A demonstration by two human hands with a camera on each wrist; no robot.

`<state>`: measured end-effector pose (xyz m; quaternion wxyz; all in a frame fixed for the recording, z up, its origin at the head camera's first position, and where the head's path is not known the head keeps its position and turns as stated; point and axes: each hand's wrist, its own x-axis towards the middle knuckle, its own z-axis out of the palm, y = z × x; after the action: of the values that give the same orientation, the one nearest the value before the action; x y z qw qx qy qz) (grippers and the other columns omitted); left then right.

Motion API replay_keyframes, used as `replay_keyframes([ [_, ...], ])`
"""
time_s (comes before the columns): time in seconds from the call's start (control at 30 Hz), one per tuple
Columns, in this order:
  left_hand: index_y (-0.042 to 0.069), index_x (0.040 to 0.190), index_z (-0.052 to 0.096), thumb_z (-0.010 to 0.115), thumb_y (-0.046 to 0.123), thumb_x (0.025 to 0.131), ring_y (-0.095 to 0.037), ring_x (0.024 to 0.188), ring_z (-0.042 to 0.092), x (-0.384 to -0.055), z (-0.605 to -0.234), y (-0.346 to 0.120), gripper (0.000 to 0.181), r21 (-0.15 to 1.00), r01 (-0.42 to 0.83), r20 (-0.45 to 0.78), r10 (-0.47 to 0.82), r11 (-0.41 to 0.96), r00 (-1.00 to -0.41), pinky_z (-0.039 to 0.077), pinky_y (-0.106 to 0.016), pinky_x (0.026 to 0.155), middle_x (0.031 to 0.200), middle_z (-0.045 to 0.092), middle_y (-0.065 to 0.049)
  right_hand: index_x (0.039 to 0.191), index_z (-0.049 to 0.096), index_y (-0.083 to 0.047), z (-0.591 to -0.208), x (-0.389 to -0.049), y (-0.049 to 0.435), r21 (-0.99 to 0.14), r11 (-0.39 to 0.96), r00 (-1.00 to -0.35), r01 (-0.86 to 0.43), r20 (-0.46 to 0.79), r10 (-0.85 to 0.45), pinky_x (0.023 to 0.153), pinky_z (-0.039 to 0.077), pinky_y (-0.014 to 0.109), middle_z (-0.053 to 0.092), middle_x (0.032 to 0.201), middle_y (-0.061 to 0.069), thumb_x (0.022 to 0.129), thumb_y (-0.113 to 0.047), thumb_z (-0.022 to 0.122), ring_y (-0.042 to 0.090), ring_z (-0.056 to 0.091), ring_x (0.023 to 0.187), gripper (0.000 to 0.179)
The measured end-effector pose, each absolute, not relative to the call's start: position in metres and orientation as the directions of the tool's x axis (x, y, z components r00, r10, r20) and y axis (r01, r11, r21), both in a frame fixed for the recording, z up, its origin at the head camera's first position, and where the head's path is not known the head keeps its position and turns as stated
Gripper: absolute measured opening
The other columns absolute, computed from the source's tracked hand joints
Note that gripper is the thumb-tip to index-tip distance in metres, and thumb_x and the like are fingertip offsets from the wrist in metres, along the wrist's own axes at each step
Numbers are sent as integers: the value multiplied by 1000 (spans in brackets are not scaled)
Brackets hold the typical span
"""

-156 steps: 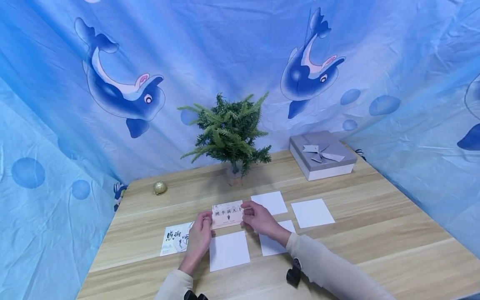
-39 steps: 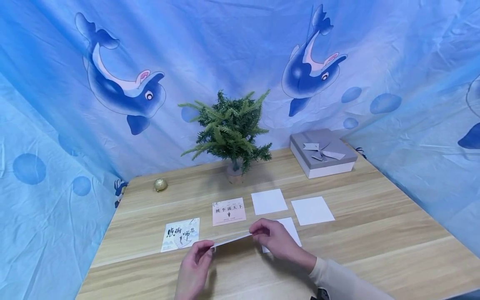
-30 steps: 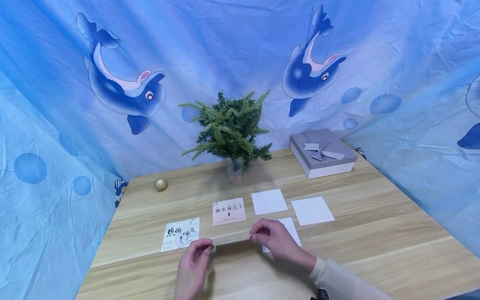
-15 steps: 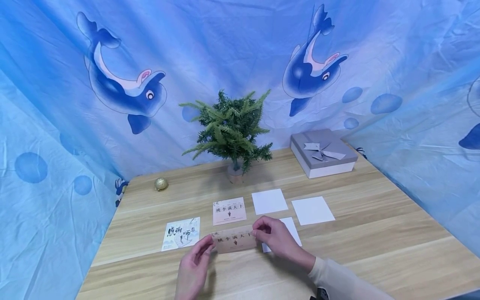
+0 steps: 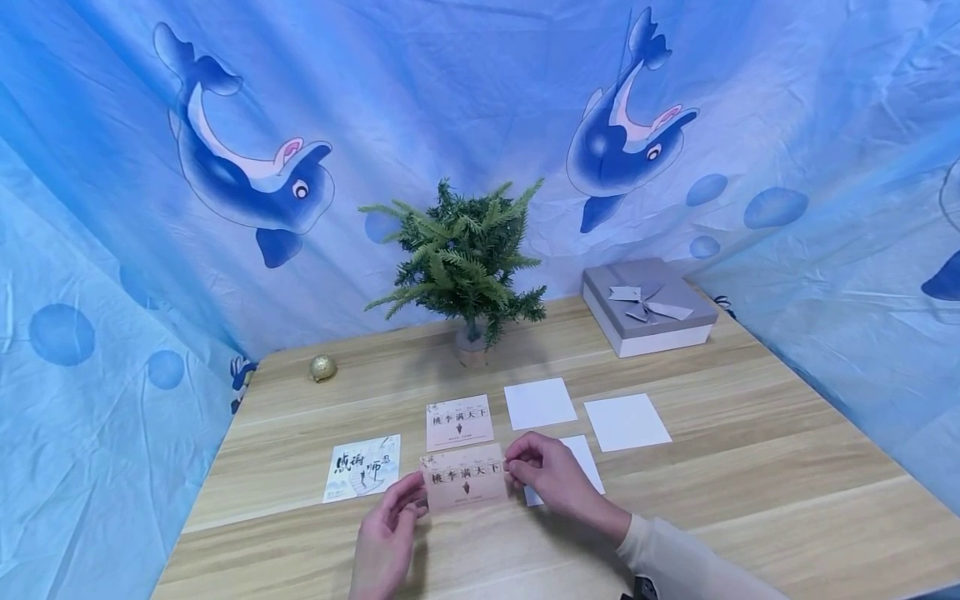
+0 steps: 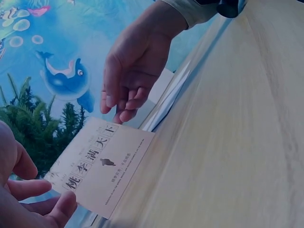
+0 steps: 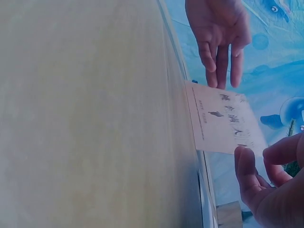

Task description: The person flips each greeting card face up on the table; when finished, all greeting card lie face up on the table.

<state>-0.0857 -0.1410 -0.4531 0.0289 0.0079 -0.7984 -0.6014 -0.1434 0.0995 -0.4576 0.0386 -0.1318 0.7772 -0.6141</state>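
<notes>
A pink card (image 5: pixel 467 481) with black Chinese characters is held tilted up off the table, printed face toward me. At its left edge, my left hand (image 5: pixel 386 533) pinches it; my right hand (image 5: pixel 555 479) pinches the right edge. In the left wrist view, the card (image 6: pixel 107 166) spans both hands. The right wrist view shows the thumb and fingers of the right hand (image 7: pixel 273 190) at one corner. A matching pink card (image 5: pixel 459 421) lies flat just behind. Left of it lies a white card with brushed characters (image 5: pixel 363 468).
Blank white cards lie to the right: one behind (image 5: pixel 540 403), one farther right (image 5: pixel 627 422), and one partly under the right hand (image 5: pixel 581 457). Behind stand a small artificial fir tree (image 5: pixel 461 258), a grey gift box (image 5: pixel 648 304) and a gold bauble (image 5: pixel 322 367).
A blank white card that lay at the front has been lifted by both hands and turned to its pink printed side. Over the last half second its face has tilted further toward me.
</notes>
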Motion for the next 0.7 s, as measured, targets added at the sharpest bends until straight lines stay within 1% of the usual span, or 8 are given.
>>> replay_keyframes([
  [0.07, -4, 136, 49, 45, -6, 94, -28, 107, 64, -86, -453, -142, 42, 955, 9, 24, -47, 295, -999, 52, -18, 87, 130, 58, -24, 98, 61, 6, -458, -142, 100, -972, 185, -961, -145, 94, -259, 66, 59, 37, 68, 91, 19, 90, 5, 59, 32, 68, 75, 8],
  [0.17, -4, 137, 48, 45, -5, 94, -28, 105, 64, -87, -454, -143, 43, 954, -8, 6, -47, 300, -999, 54, -22, 83, 130, 58, -25, 100, 61, 5, -457, -141, 101, -977, 164, -959, -135, 87, -270, 68, 59, 39, 68, 94, 18, 90, 4, 59, 31, 68, 78, 10],
  [0.3, -2, 134, 51, 45, -3, 95, -31, 115, 59, -89, -456, -143, 40, 954, -49, -34, -58, 295, -998, 55, -24, 81, 131, 58, -22, 102, 61, 5, -460, -140, 101, -983, 147, -953, -112, 64, -297, 67, 59, 40, 68, 93, 18, 91, 3, 58, 32, 68, 78, 12],
  [0.37, -3, 133, 51, 45, -3, 95, -33, 119, 57, -90, -457, -144, 39, 953, -55, -42, -51, 299, -998, 56, -25, 80, 132, 57, -22, 102, 61, 6, -461, -139, 100, -987, 134, -948, -94, 48, -313, 67, 59, 41, 68, 92, 19, 91, 3, 57, 34, 68, 77, 12],
  [0.47, -6, 131, 51, 44, -5, 94, -35, 118, 57, -92, -460, -146, 37, 954, -47, -38, -36, 295, -999, 57, -26, 77, 132, 56, -25, 103, 60, 8, -461, -138, 101, -992, 108, -942, -70, 30, -335, 65, 59, 43, 68, 90, 19, 92, 5, 56, 35, 68, 76, 12],
  [0.57, -8, 130, 51, 43, -6, 94, -36, 117, 58, -93, -461, -147, 37, 959, -44, -38, -30, 279, -999, 57, -27, 76, 131, 56, -27, 102, 59, 9, -461, -137, 101, -991, 111, -937, -69, 26, -349, 64, 60, 42, 69, 84, 19, 92, 4, 56, 33, 69, 74, 12],
  [0.7, -8, 130, 50, 44, -5, 94, -36, 117, 58, -94, -461, -148, 37, 961, -46, -40, -24, 273, -999, 57, -27, 77, 131, 55, -27, 102, 59, 7, -461, -137, 101, -986, 149, -929, -71, 11, -370, 59, 59, 36, 69, 77, 18, 92, 1, 58, 28, 68, 68, 11],
])
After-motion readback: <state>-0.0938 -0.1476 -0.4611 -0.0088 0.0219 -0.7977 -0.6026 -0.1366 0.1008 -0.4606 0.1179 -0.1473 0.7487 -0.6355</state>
